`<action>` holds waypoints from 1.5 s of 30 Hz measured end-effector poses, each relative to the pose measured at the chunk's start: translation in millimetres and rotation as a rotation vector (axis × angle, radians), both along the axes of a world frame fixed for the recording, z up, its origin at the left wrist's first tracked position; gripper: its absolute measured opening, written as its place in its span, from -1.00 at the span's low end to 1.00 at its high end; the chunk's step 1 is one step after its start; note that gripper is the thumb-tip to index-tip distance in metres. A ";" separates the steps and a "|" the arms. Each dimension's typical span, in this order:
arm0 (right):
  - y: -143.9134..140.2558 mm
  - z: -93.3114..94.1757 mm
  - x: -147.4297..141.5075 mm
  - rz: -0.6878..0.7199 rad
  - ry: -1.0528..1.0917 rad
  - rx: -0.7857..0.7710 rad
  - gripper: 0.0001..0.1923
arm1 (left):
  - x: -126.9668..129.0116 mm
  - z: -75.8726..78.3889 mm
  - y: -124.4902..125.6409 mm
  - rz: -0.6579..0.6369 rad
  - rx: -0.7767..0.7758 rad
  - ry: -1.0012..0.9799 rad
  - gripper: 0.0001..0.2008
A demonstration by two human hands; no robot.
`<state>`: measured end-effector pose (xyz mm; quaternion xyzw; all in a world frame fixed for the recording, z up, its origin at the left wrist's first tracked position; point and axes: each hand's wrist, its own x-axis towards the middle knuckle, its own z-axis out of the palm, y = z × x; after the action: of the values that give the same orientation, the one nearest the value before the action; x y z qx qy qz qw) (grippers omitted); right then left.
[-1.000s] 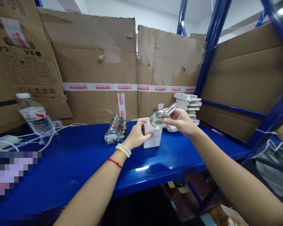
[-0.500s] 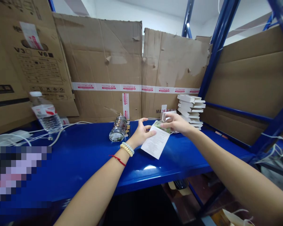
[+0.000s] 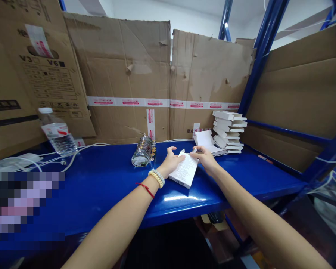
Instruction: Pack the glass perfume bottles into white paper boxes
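Observation:
My left hand (image 3: 172, 162) grips a small white box (image 3: 184, 170) by its left side, thumb lying on the printed face. The box is tilted above the blue shelf, with a barcode on its lower end. At its upper right corner, the fingers of my right hand (image 3: 205, 158) pinch a raised white flap. Whatever is inside the box is hidden. Left of my hands, a row of clear glass bottles (image 3: 141, 155) lies along the shelf, and small gold-coloured parts (image 3: 153, 151) line up beside it.
White flat boxes (image 3: 229, 130) are piled at the back right, next to folded white papers (image 3: 208, 142). A water bottle (image 3: 58, 134) leans at the left among white cables (image 3: 81, 147). Cardboard sheets (image 3: 123, 67) wall the back of the blue shelf (image 3: 106, 183). Blue posts (image 3: 264, 45) stand at the right.
The glass bottle with green inside, which my right hand held at the box's opening, is out of sight. My right hand has moved down onto the flap, and the box looks thicker.

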<state>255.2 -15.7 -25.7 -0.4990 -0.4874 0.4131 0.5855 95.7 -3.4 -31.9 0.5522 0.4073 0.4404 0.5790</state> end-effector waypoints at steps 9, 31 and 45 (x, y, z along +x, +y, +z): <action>-5.2 -11.5 -0.5 0.178 -0.243 0.036 -0.60 | 0.1 -7.8 2.7 0.012 0.094 -0.010 -0.54; -45.5 -23.5 -2.7 -0.063 -0.302 0.571 -0.46 | -35.9 20.7 -5.0 -0.353 0.454 0.099 -0.21; -25.1 -19.6 11.2 0.063 -0.217 0.401 -0.25 | -46.7 22.0 1.8 -0.458 0.503 0.772 -0.56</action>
<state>266.5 -40.8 -45.3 -0.3986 -0.6352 0.2699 0.6040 49.0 -1.6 -9.9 0.8719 0.3415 0.1507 0.3170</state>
